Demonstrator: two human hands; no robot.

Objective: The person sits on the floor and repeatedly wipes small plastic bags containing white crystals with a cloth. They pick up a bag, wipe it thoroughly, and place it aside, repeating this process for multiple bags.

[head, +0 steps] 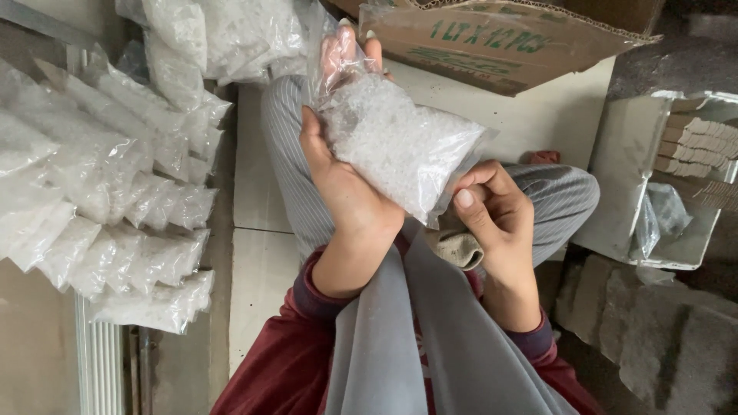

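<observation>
A clear plastic bag of small white pieces (pixel 396 146) is held up over my lap. My left hand (pixel 342 180) cradles it from the left and underneath, fingers reaching up behind the bag's open top. My right hand (pixel 492 211) pinches the bag's lower right corner between thumb and fingers. I sit cross-legged in grey striped trousers and dark red sleeves, with a grey cloth hanging down between my arms.
A heap of several filled clear bags (pixel 100 200) lies at the left, and more bags (pixel 223 34) at the top. A brown cardboard box (pixel 500 38) stands ahead. A pale tray (pixel 661 177) with stacked items sits right, rough stone blocks (pixel 653 330) below it.
</observation>
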